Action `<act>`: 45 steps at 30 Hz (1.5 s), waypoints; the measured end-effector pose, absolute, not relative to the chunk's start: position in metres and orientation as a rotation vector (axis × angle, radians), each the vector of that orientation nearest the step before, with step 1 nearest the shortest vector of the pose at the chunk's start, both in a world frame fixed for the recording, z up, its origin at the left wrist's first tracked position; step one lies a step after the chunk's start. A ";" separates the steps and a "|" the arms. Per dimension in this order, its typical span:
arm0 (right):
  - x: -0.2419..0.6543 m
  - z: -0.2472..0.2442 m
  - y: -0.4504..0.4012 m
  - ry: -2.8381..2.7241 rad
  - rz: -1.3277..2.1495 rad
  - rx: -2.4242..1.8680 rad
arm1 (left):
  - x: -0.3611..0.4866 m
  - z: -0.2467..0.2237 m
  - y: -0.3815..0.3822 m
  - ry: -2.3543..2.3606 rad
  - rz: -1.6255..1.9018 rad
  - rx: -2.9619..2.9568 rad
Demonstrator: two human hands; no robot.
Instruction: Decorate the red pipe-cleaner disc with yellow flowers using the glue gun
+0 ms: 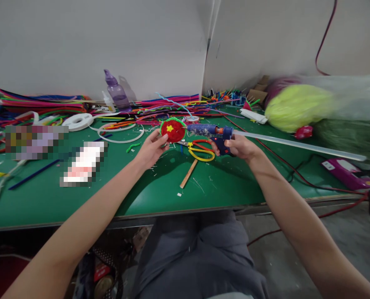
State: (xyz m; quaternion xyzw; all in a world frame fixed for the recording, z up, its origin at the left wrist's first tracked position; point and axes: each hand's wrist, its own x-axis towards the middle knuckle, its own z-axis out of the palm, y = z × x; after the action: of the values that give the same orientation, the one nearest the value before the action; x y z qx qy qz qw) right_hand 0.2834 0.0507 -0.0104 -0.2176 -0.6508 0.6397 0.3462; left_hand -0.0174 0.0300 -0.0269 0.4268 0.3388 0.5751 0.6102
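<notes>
Between thumb and fingers, my left hand (154, 148) pinches a round red fuzzy piece (174, 132) with a green rim and a small yellow flower in its middle. My right hand (237, 147) is wrapped round the grip of a blue glue gun (210, 131). The gun's nozzle points left, at the right edge of the red piece; whether they touch cannot be made out. A long translucent glue stick (300, 145) sticks out of the gun's back. Scissors with yellow and orange handles (202, 156) lie below the gun on the green table (160, 195).
Colourful pipe cleaners (44, 103) lie along the wall. A purple bottle (119, 93) stands at the back. White ribbon rolls (77, 121) are at left, a wooden stick (188, 173) near the front. Plastic-wrapped bundles (299, 107) and a purple power strip (349, 173) with cables occupy the right.
</notes>
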 end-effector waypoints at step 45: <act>0.206 -0.037 0.091 -2.494 0.199 -1.099 | -0.019 -0.025 0.030 0.715 1.390 0.986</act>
State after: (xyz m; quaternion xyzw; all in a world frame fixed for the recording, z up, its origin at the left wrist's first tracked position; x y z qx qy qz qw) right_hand 0.2060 0.0913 -0.0373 -0.3937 -0.8937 0.0713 0.2031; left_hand -0.0187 0.0299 -0.0250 0.4256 0.3086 0.6004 0.6026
